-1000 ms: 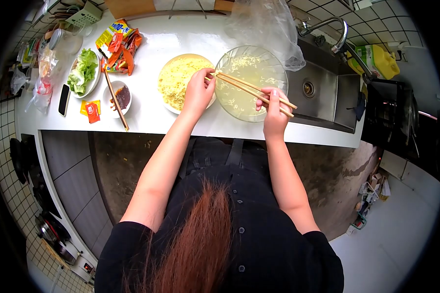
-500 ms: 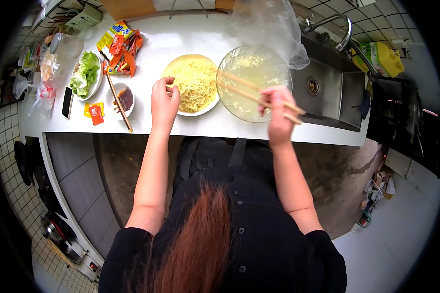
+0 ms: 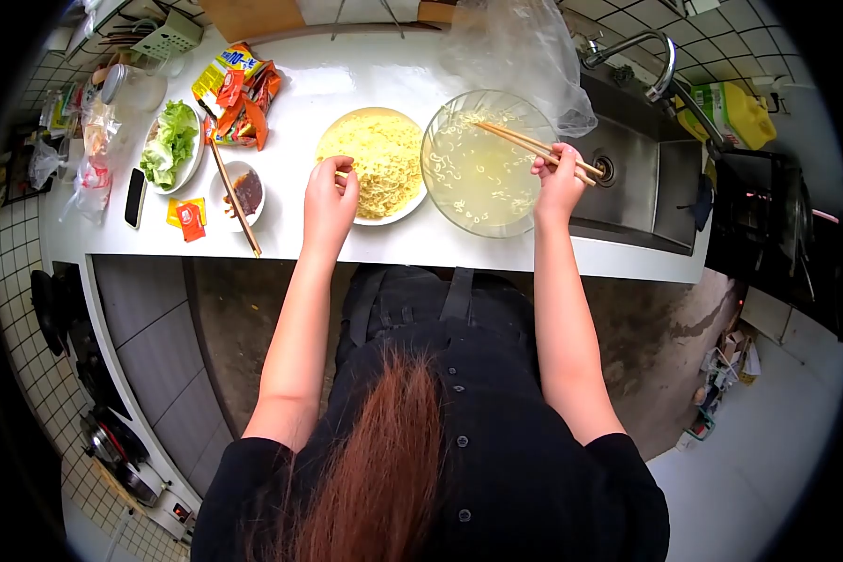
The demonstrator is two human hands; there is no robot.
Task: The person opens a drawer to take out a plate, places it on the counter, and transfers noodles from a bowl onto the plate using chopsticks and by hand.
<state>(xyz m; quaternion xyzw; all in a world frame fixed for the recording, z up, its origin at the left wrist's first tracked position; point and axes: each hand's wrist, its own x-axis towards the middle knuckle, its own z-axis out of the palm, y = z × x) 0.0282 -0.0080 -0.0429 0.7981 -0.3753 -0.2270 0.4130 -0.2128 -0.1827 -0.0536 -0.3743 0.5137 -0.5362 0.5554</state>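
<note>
My right hand (image 3: 559,187) grips a pair of wooden chopsticks (image 3: 525,142), their tips over the glass bowl (image 3: 532,120). Cloudy yellowish liquid (image 3: 501,173) fills this bowl, with pale noodle strands floating in it. Left of the bowl, a white plate (image 3: 405,212) carries a heap of yellow noodles (image 3: 375,155). At the plate's left edge is my left hand (image 3: 332,199), fingers loosely bent, with a gap between thumb and forefinger. Further left stands a small bowl (image 3: 218,201) of dark sauce (image 3: 245,192), a second pair of chopsticks (image 3: 237,208) lying across it.
Lettuce (image 3: 170,145) lies on an oval plate at the left, beside a phone (image 3: 135,199) and small sachets (image 3: 190,219). Orange food packets (image 3: 246,108) lie behind. A clear plastic bag (image 3: 525,56) sits by the sink (image 3: 628,140) and faucet (image 3: 660,70).
My right hand has moved right and slightly up, and the chopsticks have swung from the bowl's left side toward its upper middle. My left hand stays by the noodle plate.
</note>
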